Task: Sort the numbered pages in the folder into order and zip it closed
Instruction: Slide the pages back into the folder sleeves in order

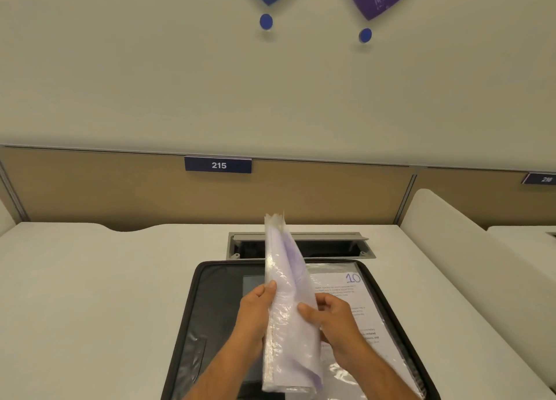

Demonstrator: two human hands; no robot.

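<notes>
Above open folder (192, 315): sleeved pages (285, 309) upright, both hands gripping

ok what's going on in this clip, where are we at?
A person is sorting sleeved pages. Both hands, left hand and right hand, grip a bundle of plastic sleeves held upright over the open black zip folder on the desk. A page marked 10 lies in the folder's right half. The folder is not yet zipped.

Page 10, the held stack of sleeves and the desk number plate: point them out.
Page 10 (353, 279): head view, on its handwritten number.
Held stack of sleeves (285, 264): head view, upper part above the hands.
Desk number plate (218, 165): head view, on its digits.
</notes>
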